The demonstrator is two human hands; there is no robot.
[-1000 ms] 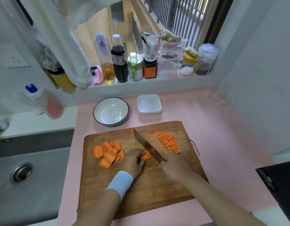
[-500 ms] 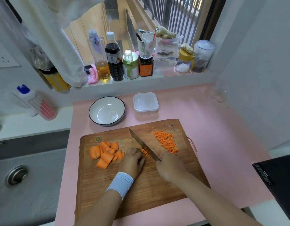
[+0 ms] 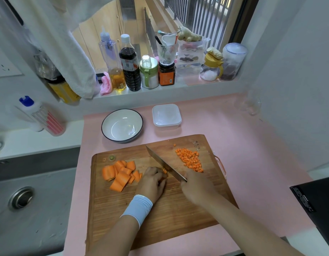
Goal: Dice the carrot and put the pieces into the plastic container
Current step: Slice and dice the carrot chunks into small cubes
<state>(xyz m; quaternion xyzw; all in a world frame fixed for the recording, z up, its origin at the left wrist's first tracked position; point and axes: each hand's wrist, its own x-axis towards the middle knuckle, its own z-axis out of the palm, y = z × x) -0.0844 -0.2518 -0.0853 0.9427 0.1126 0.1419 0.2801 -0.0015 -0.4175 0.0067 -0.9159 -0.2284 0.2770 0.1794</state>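
Observation:
On the wooden cutting board [image 3: 160,218] my left hand [image 3: 152,182] curls its fingers over a small bunch of carrot strips [image 3: 164,170], only their orange tips showing. My right hand [image 3: 195,187] grips the handle of a knife [image 3: 163,163], whose blade lies against the strips right beside my left fingers. A pile of large carrot slabs [image 3: 121,174] lies on the board's left. Diced carrot [image 3: 190,159] is heaped on the board's right. The plastic container [image 3: 166,116] stands behind the board with nothing in it.
A white bowl with a dark rim [image 3: 122,125] sits left of the container. A steel sink [image 3: 21,198] lies to the left. Bottles and jars [image 3: 130,67] line the window sill. A black box [image 3: 319,200] is at the right edge. A clear glass [image 3: 251,102] stands far right.
The carrot strips under my left hand have grown shorter as the knife worked leftward along them. My left fingers drew back with them. The camera view shifted slightly.

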